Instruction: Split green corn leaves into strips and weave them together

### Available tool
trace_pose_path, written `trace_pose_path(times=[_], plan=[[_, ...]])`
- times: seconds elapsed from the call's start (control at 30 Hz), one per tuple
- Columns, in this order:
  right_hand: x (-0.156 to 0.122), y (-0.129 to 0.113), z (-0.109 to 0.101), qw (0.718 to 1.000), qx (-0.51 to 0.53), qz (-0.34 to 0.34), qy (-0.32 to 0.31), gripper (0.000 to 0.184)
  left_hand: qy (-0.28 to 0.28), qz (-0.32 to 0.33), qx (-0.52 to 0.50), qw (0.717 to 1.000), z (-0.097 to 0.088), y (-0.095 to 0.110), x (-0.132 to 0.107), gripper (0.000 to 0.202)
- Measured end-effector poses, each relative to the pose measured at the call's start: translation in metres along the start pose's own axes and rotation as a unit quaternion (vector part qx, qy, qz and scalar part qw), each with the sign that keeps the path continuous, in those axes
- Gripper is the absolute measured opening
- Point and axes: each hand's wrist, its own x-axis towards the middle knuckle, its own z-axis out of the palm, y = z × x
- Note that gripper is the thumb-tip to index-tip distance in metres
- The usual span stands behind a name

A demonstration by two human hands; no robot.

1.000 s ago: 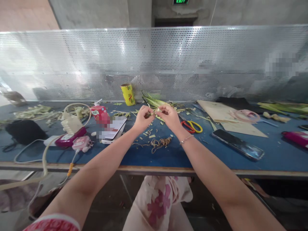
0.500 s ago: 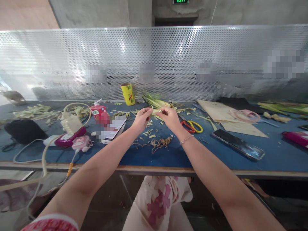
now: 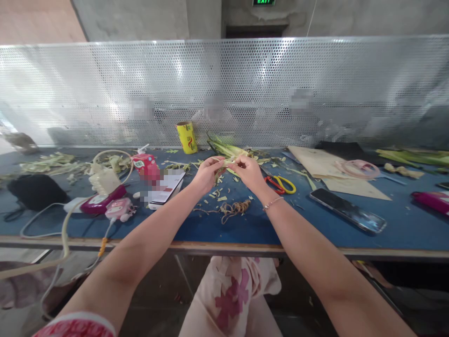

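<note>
My left hand (image 3: 209, 173) and my right hand (image 3: 247, 171) meet over the middle of the table, fingers pinched. Between their fingertips runs a thin pale-green strip of leaf (image 3: 226, 164), partly hidden by the fingers. Just behind lies a bunch of long green leaves (image 3: 229, 150). A tangle of brown fibre (image 3: 235, 210) and small pale scraps (image 3: 221, 198) lie nearer to me. Beside my right wrist rest scissors (image 3: 286, 184) with red and yellow handles.
A phone (image 3: 347, 210) and beige sheets (image 3: 326, 168) lie to the right. At left stand a pink carton (image 3: 146, 167), a white booklet (image 3: 168, 186) and cables (image 3: 42, 235). A yellow roll (image 3: 187, 138) stands before the perforated metal screen (image 3: 238, 84).
My left fingers have turned and closed in further towards my right fingertips, around the leaf strip. My right hand has barely shifted.
</note>
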Motion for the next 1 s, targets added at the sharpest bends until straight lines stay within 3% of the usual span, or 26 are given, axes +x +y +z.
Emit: trace_pose_path(times=[0.23,0.63,0.87,1.0], plan=[[0.002,0.0,0.0,0.995,0.033,0.072,-0.056,0.049,-0.014,-0.015,-0.02,1.0,-0.002,0.0,0.002,0.012],[0.002,0.006,0.001,0.979,0.127,0.141,-0.077,0.046,-0.065,-0.025,0.001,0.998,-0.003,-0.002,0.001,0.017],[0.003,0.011,0.001,0.979,0.097,0.173,-0.05,0.046,-0.077,0.078,0.11,0.988,-0.001,-0.01,0.0,0.03],[0.003,0.015,0.003,0.97,0.14,0.186,-0.067,0.048,-0.066,0.116,0.181,0.974,-0.003,-0.011,0.001,0.035]])
